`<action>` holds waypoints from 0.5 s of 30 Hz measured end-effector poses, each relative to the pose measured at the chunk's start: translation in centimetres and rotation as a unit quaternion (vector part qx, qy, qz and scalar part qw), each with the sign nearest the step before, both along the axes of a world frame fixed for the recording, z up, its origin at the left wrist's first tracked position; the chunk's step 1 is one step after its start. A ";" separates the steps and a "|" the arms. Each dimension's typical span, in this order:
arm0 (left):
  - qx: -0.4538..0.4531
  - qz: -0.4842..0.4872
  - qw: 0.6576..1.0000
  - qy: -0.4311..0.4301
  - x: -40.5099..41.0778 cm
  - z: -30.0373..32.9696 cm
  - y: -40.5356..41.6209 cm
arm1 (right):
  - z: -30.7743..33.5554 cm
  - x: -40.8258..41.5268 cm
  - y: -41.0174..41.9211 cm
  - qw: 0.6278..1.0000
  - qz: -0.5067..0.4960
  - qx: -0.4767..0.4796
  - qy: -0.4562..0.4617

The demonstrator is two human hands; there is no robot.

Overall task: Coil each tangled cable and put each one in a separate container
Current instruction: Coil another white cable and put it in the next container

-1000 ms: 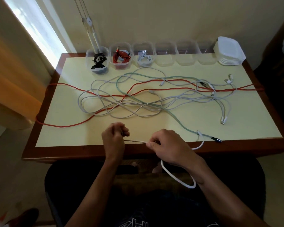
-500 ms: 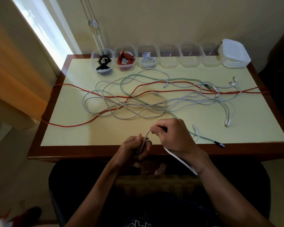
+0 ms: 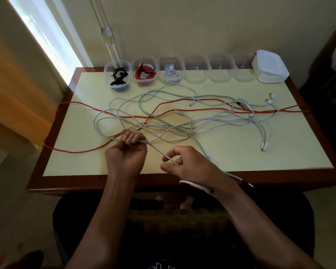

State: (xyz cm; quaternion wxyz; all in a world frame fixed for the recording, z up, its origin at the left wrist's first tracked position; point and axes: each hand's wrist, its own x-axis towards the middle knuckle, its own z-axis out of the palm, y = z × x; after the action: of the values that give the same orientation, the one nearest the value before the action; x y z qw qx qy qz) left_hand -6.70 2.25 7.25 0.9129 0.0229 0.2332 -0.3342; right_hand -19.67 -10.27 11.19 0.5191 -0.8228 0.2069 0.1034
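A white cable (image 3: pixel 157 151) runs taut between my two hands near the table's front edge. My left hand (image 3: pixel 127 152) grips one end of that stretch in a fist. My right hand (image 3: pixel 188 164) pinches it further along, and the cable loops under my right wrist as a white band (image 3: pixel 195 185). A tangle of white cables (image 3: pixel 163 131), a pale green cable (image 3: pixel 182 94) and a long red cable (image 3: pixel 192 111) spreads over the middle of the table. Along the back stand clear containers: one with a black cable (image 3: pixel 117 78), one with a red cable (image 3: pixel 145 73), one with a white cable (image 3: pixel 171 74).
Three clear containers (image 3: pixel 220 74) with no cable in them continue the back row. A stack of white lids (image 3: pixel 270 67) sits at the back right. The red cable hangs over both side edges of the table (image 3: pixel 279 158). A curtain and a window are at the left.
Both hands moved forward over the table. My left hand rose towards the tangle and my right hand slid along the white cable, drawing it taut between them.
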 end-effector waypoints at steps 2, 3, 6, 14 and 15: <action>0.073 0.046 0.996 0.010 0.8 0.5 -0.5 | 0.5 -0.4 -0.4 1.000 -0.006 0.002 0.026; 0.106 0.070 0.992 0.005 1.2 0.5 -0.6 | 0.6 -0.9 -0.5 0.998 -0.013 0.041 0.046; 0.287 0.125 0.943 -0.112 2.3 0.2 -0.4 | 0.6 -2.5 -1.2 0.987 -0.008 0.133 0.084; 0.567 -0.228 0.468 -0.639 -1.8 -4.8 0.4 | 2.2 -3.6 -3.6 0.996 -0.027 -0.058 -0.061; 0.525 -0.295 0.473 -0.643 -2.5 -5.0 0.5 | 2.2 -3.4 -3.9 0.995 -0.033 -0.070 -0.069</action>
State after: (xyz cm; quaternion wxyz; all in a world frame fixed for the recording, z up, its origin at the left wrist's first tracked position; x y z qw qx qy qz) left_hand -9.22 2.72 2.29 0.4713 0.7740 -0.3080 -0.2897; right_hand -23.10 -14.15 13.43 0.4767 -0.8548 0.2047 0.0147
